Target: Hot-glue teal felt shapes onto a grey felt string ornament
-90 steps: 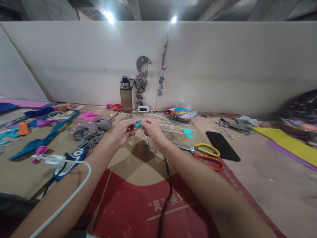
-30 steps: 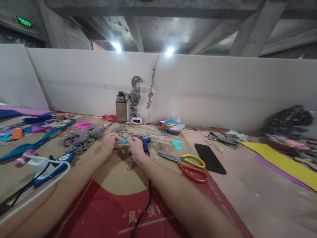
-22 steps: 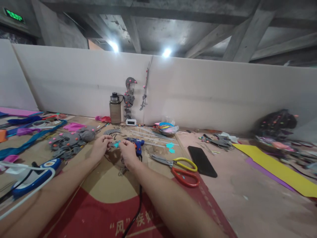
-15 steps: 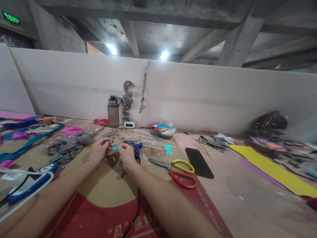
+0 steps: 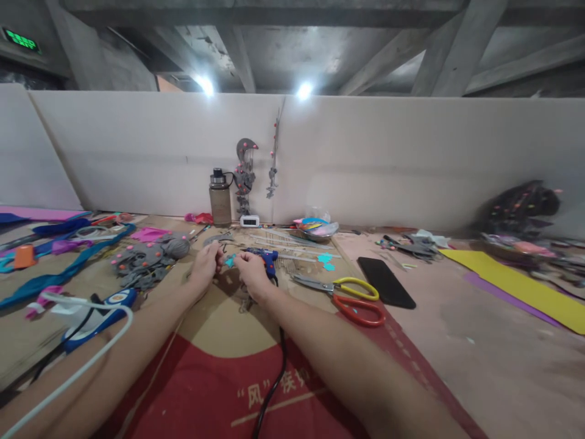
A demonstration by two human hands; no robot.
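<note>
My left hand (image 5: 206, 264) and my right hand (image 5: 250, 271) meet over the cardboard sheet (image 5: 214, 329), fingers pinched together on a small teal foam piece (image 5: 230, 261) held between them. A thin dark string seems to hang from it toward the cardboard. Just behind my right hand lies a blue glue gun (image 5: 266, 260); its black cord (image 5: 269, 390) runs toward me between my forearms.
Scissors with yellow and red handles (image 5: 351, 296) and a black phone (image 5: 385, 281) lie to the right. Grey felt pieces and a yarn ball (image 5: 176, 247) sit left, with blue strips (image 5: 68, 265). A bottle (image 5: 220, 198), clock and bowl (image 5: 315, 230) stand by the white wall.
The view tilted up, drifted left, then swung back right. Both hands kept pinching the teal piece and sank from mid-air to just above the cardboard.
</note>
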